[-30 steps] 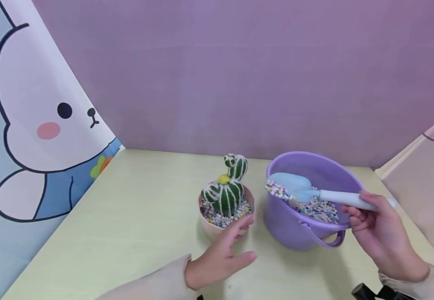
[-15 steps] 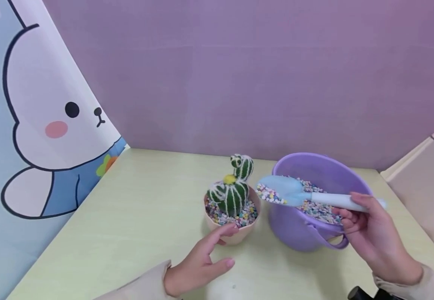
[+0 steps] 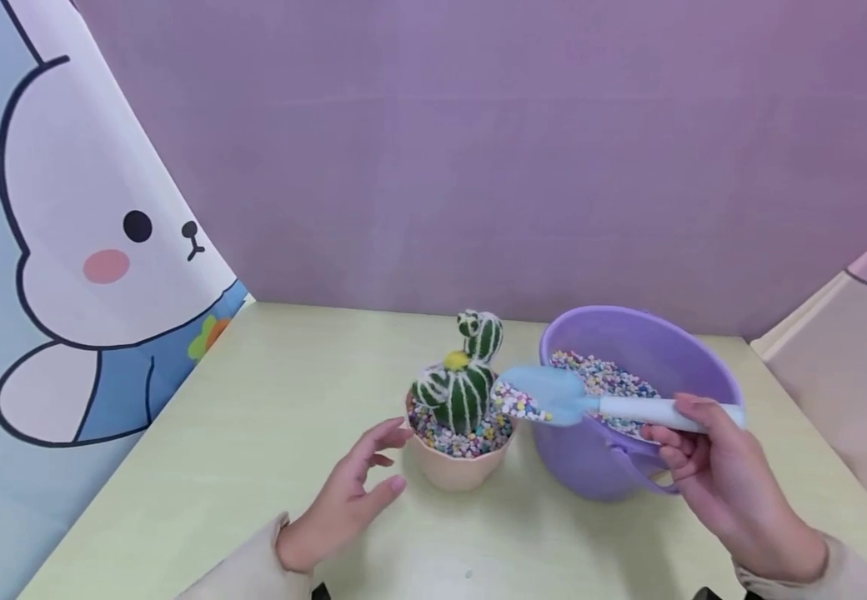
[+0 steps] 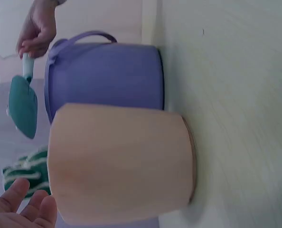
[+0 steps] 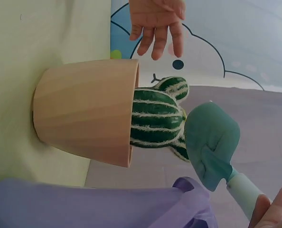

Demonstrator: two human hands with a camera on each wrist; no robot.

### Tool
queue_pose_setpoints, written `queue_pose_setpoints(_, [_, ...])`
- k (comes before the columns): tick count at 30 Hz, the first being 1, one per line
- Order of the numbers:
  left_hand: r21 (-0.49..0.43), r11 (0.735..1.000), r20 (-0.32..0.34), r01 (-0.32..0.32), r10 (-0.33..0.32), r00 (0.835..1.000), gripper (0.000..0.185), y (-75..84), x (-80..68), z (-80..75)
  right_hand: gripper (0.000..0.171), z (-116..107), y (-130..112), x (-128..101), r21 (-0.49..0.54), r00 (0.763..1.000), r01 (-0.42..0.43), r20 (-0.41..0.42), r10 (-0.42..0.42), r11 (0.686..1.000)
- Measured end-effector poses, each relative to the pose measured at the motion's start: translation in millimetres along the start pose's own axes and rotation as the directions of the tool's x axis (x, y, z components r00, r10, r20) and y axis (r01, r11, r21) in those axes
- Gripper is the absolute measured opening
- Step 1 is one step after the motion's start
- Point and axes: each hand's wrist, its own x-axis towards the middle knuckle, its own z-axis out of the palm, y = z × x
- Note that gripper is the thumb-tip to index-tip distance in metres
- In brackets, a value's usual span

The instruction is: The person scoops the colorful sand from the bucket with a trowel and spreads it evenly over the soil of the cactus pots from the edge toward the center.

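My right hand [image 3: 737, 492] grips the white handle of a light blue trowel [image 3: 546, 393], whose blade carries a small heap of multicoloured pebbles [image 3: 514, 403]. The blade is over the gap between the pot and the bucket, near the pot's right rim. A green cactus with white ridges [image 3: 462, 400] and a yellow flower sits in a peach pot [image 3: 456, 471] filled with similar pebbles. Left of the pot my left hand [image 3: 343, 496] hovers with fingers spread, holding nothing. In the left wrist view the cactus [image 4: 27, 173] is mostly hidden behind the pot [image 4: 122, 164].
A purple bucket [image 3: 576, 467] with pebbles inside stands right of the pot, its handle hanging at the front. The pale table [image 3: 291, 375] meets a purple backdrop [image 3: 403, 167] behind. A cartoon-printed sheet [image 3: 103, 308] borders the left side.
The trowel has moved left with its pebbles, from over the bucket to near the pot's rim. My left hand has drawn away from the pot's front to its left side.
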Motion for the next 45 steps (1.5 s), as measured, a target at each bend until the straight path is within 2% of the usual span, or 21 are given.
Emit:
queue_pose_setpoints(3, [-0.024,0.996,-0.058,0.084,-0.086,0.995,0.05,-4.3,2.7,-2.4,0.037,3.0,0.8,-1.6,-0.029,1.0,-0.002,-0.022,0.002,1.0])
queue_pose_setpoints(5, [-0.046,0.98,-0.091,0.192,-0.196,0.976,0.049,-6.1,5.6,-2.2,0.035,4.5,1.3,-2.8,-0.058,0.999,-0.014,-0.04,0.012,0.998])
queue_pose_setpoints(7, [-0.062,0.942,-0.108,0.329,-0.334,0.936,0.049,-8.2,8.4,-0.5,0.033,5.4,2.3,-4.0,-0.098,0.998,-0.032,-0.055,0.026,0.995])
queue_pose_setpoints(9, [-0.068,0.889,-0.112,0.453,-0.458,0.882,0.052,-11.2,11.2,3.2,0.032,6.8,3.5,-5.0,-0.133,0.998,-0.046,-0.059,0.038,0.99])
queue_pose_setpoints(11, [-0.071,0.837,-0.104,0.543,-0.548,0.83,0.056,-14.4,14.0,8.8,0.031,8.3,4.5,-5.6,-0.155,0.998,-0.06,-0.041,0.054,0.986])
queue_pose_setpoints(13, [-0.08,0.808,-0.102,0.583,-0.589,0.802,0.061,-18.1,15.9,15.8,0.031,11.0,5.8,-6.1,-0.174,0.998,-0.065,-0.03,0.06,0.983])
queue_pose_setpoints(16, [-0.108,0.791,-0.12,0.602,-0.612,0.782,0.067,-22.6,18.0,25.9,0.032,16.2,9.6,-6.5,-0.204,0.997,-0.07,-0.039,0.064,0.976])
queue_pose_setpoints(22, [-0.169,0.777,-0.152,0.607,-0.629,0.762,0.073,-28.8,19.9,34.8,0.026,26.0,21.1,-7.5,-0.276,0.982,-0.12,-0.173,0.074,0.954])
queue_pose_setpoints(26, [-0.192,0.772,-0.145,0.606,-0.633,0.761,0.075,-30.1,21.1,35.2,0.025,29.4,24.7,-8.8,-0.297,0.977,-0.14,-0.199,0.083,0.945])
queue_pose_setpoints(29, [-0.189,0.778,-0.148,0.6,-0.626,0.765,0.073,-31.0,23.6,32.5,0.025,31.3,26.6,-8.4,-0.309,0.975,-0.137,-0.208,0.073,0.941])
queue_pose_setpoints(33, [-0.135,0.801,-0.187,0.583,-0.598,0.779,0.064,-34.6,28.3,21.9,0.024,33.4,29.5,-7.4,-0.339,0.971,-0.128,-0.233,0.049,0.932])
queue_pose_setpoints(35, [-0.105,0.805,-0.209,0.584,-0.592,0.779,0.057,-37.6,30.9,13.7,0.023,34.2,30.2,-7.8,-0.351,0.973,-0.118,-0.227,0.038,0.929])
queue_pose_setpoints(36, [-0.093,0.806,-0.218,0.585,-0.59,0.778,0.054,-39.2,32.2,9.4,0.023,34.5,30.5,-7.9,-0.355,0.975,-0.11,-0.218,0.032,0.928])
queue_pose_setpoints(40, [-0.08,0.789,-0.24,0.61,-0.609,0.756,0.043,-44.5,36.0,-6.1,0.019,37.9,30.3,-7.4,-0.399,0.981,-0.085,-0.196,0.006,0.913])
queue_pose_setpoints(42, [-0.077,0.79,-0.242,0.608,-0.606,0.757,0.041,-44.0,36.5,-10.7,0.015,41.1,30.7,-5.6,-0.435,0.978,-0.083,-0.21,-0.011,0.897])
queue_pose_setpoints(45, [-0.039,0.805,-0.236,0.592,-0.584,0.777,0.042,-38.9,34.2,-12.3,0.008,46.0,31.8,-2.3,-0.495,0.971,-0.098,-0.237,-0.026,0.863])
